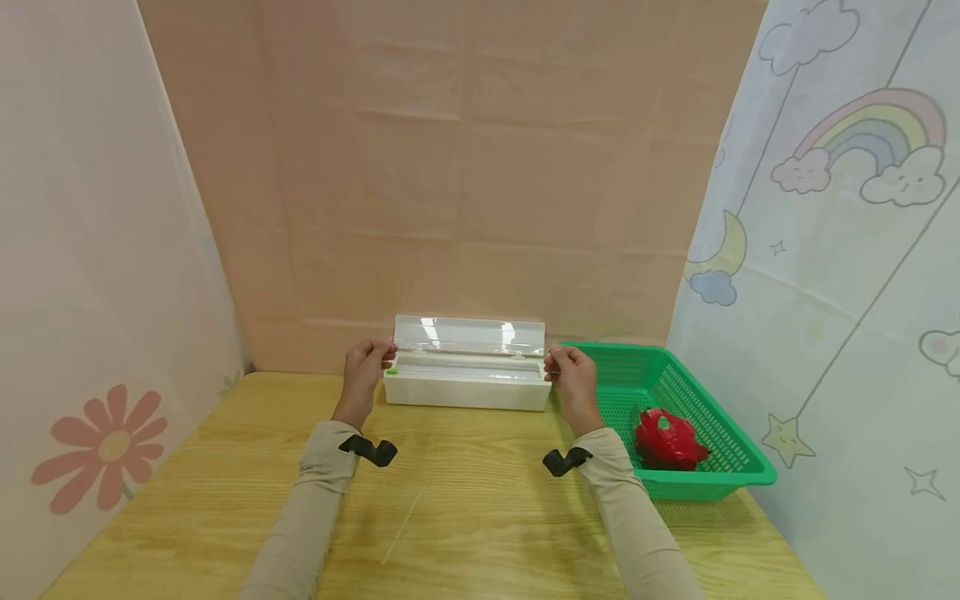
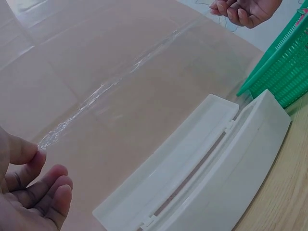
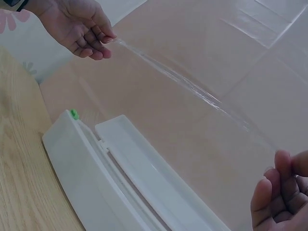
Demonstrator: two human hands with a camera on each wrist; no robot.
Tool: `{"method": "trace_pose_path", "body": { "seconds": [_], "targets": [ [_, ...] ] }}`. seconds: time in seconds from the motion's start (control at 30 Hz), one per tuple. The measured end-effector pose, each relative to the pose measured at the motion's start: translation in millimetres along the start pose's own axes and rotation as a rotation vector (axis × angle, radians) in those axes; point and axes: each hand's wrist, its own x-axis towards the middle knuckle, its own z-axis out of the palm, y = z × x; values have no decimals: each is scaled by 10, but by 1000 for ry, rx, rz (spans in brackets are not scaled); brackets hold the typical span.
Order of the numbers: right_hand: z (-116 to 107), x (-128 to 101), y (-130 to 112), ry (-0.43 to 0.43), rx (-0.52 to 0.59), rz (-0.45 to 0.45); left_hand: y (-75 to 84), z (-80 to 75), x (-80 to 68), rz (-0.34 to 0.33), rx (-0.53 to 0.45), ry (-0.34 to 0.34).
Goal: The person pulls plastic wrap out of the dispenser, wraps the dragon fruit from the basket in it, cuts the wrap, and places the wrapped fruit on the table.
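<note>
A clear sheet of plastic wrap (image 2: 139, 62) stretches between my two hands, its edge bunched into a shiny band. My left hand (image 1: 365, 372) pinches one corner between thumb and forefinger; the right hand (image 1: 573, 377) pinches the other corner the same way. Below the film stands a long white wrap dispenser box (image 1: 467, 393) on the table, its lid (image 1: 469, 335) tipped back open. A small green slider (image 3: 74, 114) sits at the box's left end. In both wrist views the raised film runs above the dispenser.
A green plastic basket (image 1: 712, 478) stands to the right, close to my right hand, with a red dragon fruit (image 1: 669, 440) in it. The wooden table (image 1: 450, 517) meets a draped backdrop (image 1: 465, 183) behind the dispenser. Printed cloths hang at both sides.
</note>
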Motion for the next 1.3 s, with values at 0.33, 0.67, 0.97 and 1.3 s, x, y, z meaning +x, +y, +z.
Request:
{"method": "trace_pose_path", "body": {
  "seconds": [0.33, 0.67, 0.97, 1.3],
  "targets": [
    [35, 10, -90, 2, -2, -11, 99, -9, 20, 24, 4, -6],
    [41, -29, -169, -32, 52, -67, 155, -18, 24, 74, -30, -4],
    [39, -53, -219, -22, 94, -77, 188, -12, -21, 101, -75, 13],
    [58, -142, -352, -25, 91, -83, 280, -42, -99, 109, -69, 10]
  ]
}}
